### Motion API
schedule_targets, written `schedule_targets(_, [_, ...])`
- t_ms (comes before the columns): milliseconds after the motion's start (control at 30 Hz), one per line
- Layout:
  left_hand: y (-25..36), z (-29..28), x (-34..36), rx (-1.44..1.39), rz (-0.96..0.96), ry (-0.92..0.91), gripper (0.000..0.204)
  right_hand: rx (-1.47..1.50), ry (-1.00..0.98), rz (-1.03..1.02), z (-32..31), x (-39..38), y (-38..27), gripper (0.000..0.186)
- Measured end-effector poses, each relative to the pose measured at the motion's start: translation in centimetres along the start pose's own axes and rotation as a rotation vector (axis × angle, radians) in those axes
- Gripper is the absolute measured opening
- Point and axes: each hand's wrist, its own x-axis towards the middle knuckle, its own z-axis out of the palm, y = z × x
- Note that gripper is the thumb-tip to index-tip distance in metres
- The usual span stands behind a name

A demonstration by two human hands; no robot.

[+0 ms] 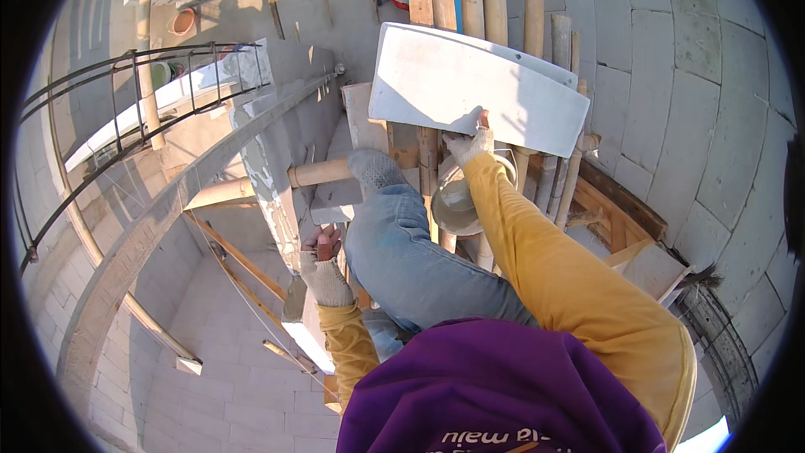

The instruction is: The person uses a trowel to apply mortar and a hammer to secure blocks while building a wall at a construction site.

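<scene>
Head view: white block held at its lower edge above bamboo scaffold

Head view looks down on a large white block point(478, 88), pale and slab-shaped, tilted across the tops of several bamboo poles point(537, 42). The right hand point(470, 141), gloved, grips the block's lower edge with fingers closed over it, the yellow sleeve point(545, 252) running back toward the lower edge of the picture. Just below that hand sits a white bucket point(453, 201), partly hidden by the arm. The left hand point(323, 268), also gloved, presses against the edge of a grey wall top point(277, 168) smeared with mortar; whether its fingers are clasped round anything I cannot tell. Between the two hands a knee in blue jeans point(402, 243) is bent, its foot point(373, 169) resting on a horizontal bamboo pole point(323, 172). A curved steel rebar cage point(126, 117) rises at left, and a wall of pale blocks point(696, 84) fills the right side
</scene>
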Motion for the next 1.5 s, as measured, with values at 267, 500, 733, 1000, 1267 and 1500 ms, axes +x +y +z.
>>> schedule_targets(267, [-6.7, -19.4, -12.6, -0.021, -0.227, 0.410, 0.023, 0.141, -0.132, -0.077, -1.7, 2.9, -0.7, 0.063])
schedule_targets(500, [-15.7, -29.2, -21.2, -0.153, -0.297, 0.435, 0.027, 0.025, -0.115, -0.101, -1.2, 1.8, -1.6, 0.084])
schedule_targets(733, [-12.2, -20.4, -22.8, -0.013, -0.093, 0.520, 0.023, -0.206, -0.030, -0.158, 3.3, -2.6, -4.1, 0.081])
schedule_targets(1000, [-14.3, -20.8, -26.0, -0.015, -0.104, 0.671, 0.014, -0.518, 0.158, -0.065, 5.6, -2.1, -6.1, 0.060])
schedule_targets(1267, [-17.1, -20.8, -30.0, -0.093, -0.104, 0.793, 0.014, -0.707, 0.102, -0.018, 11.0, -1.5, -7.0, 0.061])
schedule_targets(1500, [-17.8, -19.2, -30.1, 0.032, -0.111, 0.832, 0.021, -0.882, 0.167, -0.080, 16.1, -3.9, -7.5, 0.059])
